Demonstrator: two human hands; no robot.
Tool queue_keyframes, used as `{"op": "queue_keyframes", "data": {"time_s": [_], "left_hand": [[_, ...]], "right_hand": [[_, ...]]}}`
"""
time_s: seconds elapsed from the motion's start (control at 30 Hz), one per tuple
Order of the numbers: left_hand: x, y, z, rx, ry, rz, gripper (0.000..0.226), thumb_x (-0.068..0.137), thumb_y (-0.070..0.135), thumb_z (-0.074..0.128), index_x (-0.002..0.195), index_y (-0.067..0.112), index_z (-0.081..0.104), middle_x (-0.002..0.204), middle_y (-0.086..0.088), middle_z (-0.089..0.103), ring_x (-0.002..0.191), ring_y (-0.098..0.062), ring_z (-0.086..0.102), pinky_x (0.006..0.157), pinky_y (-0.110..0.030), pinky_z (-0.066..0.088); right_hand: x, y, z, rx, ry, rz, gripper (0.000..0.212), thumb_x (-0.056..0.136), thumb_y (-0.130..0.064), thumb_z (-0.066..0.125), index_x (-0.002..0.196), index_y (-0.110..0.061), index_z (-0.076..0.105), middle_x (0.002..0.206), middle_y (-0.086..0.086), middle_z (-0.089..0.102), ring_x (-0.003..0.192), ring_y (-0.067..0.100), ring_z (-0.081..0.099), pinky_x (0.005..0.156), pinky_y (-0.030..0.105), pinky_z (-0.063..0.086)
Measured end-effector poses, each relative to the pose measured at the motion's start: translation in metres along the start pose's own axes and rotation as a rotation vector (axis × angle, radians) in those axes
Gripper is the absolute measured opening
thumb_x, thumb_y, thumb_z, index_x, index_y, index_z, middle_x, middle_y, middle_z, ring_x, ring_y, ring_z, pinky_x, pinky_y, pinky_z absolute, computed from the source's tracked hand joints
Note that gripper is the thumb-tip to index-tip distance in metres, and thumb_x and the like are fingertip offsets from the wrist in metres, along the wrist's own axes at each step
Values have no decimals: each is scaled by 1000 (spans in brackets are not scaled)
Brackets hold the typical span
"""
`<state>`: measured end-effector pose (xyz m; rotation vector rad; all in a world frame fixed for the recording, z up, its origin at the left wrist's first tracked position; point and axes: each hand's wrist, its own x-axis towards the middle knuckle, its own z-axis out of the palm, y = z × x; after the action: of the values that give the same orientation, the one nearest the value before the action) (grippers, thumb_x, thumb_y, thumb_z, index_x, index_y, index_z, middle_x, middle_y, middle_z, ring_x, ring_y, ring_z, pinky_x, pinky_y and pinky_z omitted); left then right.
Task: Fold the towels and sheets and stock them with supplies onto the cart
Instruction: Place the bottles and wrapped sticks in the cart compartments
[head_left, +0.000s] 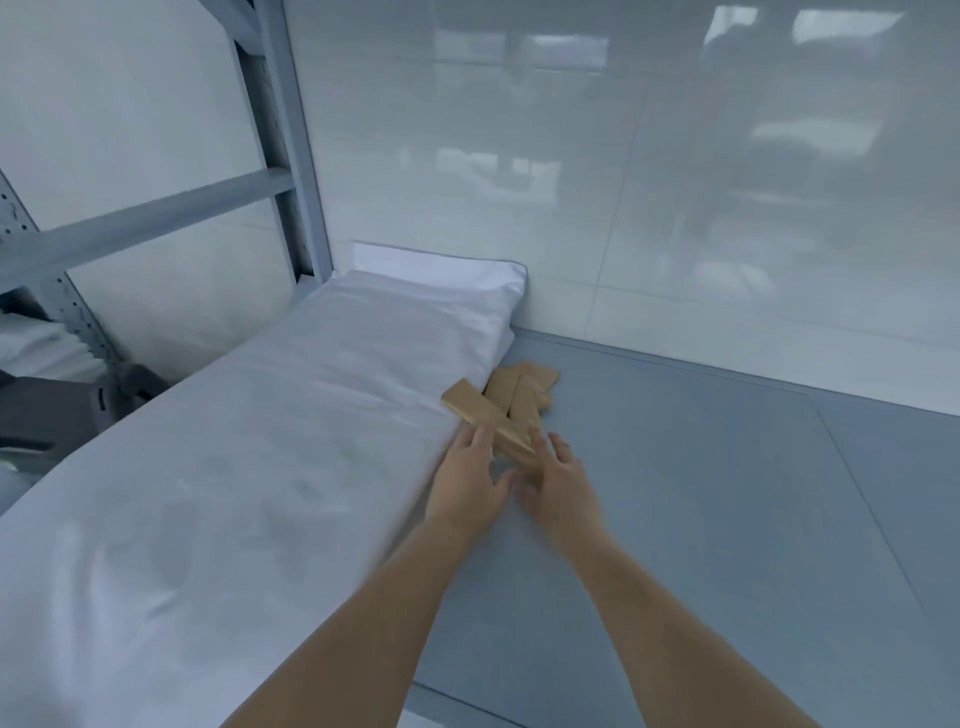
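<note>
A long stack of folded white sheets (249, 447) lies on the grey shelf surface (701, 519), running from the near left to the back wall. Several flat tan cardboard packets (524, 395) lie in a loose pile beside the sheets' right edge. One packet (480, 413) sits on top, slanted. My left hand (467, 483) rests with its fingertips on the near end of that packet, fingers spread. Just to the right, my right hand (561, 483) has its fingers apart and touches the same end. Neither hand clearly grips it.
A glossy white wall (623, 182) closes the back of the shelf. A grey metal rack upright (291, 156) and crossbar (156, 218) stand at the left. More folded white linen (47, 348) sits on a lower level at far left.
</note>
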<state>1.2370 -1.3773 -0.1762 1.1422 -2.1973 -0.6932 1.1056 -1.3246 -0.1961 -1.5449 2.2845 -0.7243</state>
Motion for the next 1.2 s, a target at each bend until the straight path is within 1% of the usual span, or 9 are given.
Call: {"op": "queue_keyframes", "data": {"time_s": [0.13, 0.23, 0.3, 0.43, 0.6, 0.7, 0.93, 1.07, 1.2], "left_hand": [[-2, -4, 10, -22, 35, -43, 48, 82, 9, 68, 125, 17, 47, 118, 0, 53, 98, -20, 58, 79, -28, 46], [-9, 0, 7, 14, 18, -42, 50, 83, 2, 61, 128, 17, 46, 113, -1, 53, 99, -20, 55, 74, -25, 40], [-17, 3, 2, 36, -22, -52, 52, 84, 2, 59, 132, 18, 44, 114, -1, 51, 100, -20, 55, 75, -28, 43], [-36, 9, -9, 67, -96, -74, 57, 87, 1, 53, 138, 19, 39, 128, 1, 46, 100, -21, 54, 76, -27, 42], [-64, 27, -28, 57, -158, -126, 54, 90, 5, 57, 138, 20, 38, 132, 1, 46, 105, -20, 55, 82, -28, 45], [-78, 45, -43, 29, -149, -127, 55, 90, 7, 60, 138, 20, 38, 134, 0, 46, 111, -21, 54, 87, -29, 46], [-99, 88, -85, -64, -99, -61, 55, 88, 8, 63, 135, 22, 39, 127, 1, 50, 101, -19, 56, 81, -31, 49], [-119, 101, -92, -132, -130, -1, 57, 87, 8, 65, 133, 29, 39, 122, 6, 52, 96, -15, 56, 74, -25, 44], [-141, 118, -84, -182, -186, 92, 60, 84, 7, 66, 132, 31, 39, 120, 7, 51, 98, -15, 55, 78, -27, 46]], "right_hand": [[4, 1, 7, 31, 94, -47, 57, 92, -11, 53, 146, -21, 40, 141, 0, 48, 124, 24, 44, 98, 31, 40], [-2, -2, 6, -14, 120, -56, 50, 93, -9, 50, 142, -18, 45, 135, 1, 53, 118, 24, 44, 93, 31, 40], [-11, -3, 2, -17, 120, -51, 50, 93, -8, 50, 142, -19, 46, 127, 4, 56, 113, 24, 44, 92, 31, 41], [-33, -9, -14, -9, 131, -44, 53, 92, -7, 54, 142, -24, 46, 112, 4, 57, 105, 23, 46, 87, 29, 44], [-68, -17, -38, 8, 133, 2, 51, 93, -9, 55, 141, -22, 47, 111, 2, 57, 106, 20, 46, 87, 27, 45], [-90, -25, -58, 10, 128, 25, 49, 93, -9, 56, 140, -19, 48, 112, 2, 58, 107, 20, 47, 89, 31, 47], [-142, -52, -104, 58, 208, 71, 48, 92, -10, 58, 138, -20, 52, 114, 0, 58, 109, 19, 47, 87, 25, 44], [-182, -59, -115, 80, 306, 136, 45, 91, -10, 59, 134, -21, 55, 113, -1, 58, 107, 18, 49, 82, 23, 42], [-230, -52, -121, 101, 400, 264, 43, 91, -10, 59, 133, -20, 57, 112, -2, 57, 103, 19, 49, 79, 24, 41]]}}
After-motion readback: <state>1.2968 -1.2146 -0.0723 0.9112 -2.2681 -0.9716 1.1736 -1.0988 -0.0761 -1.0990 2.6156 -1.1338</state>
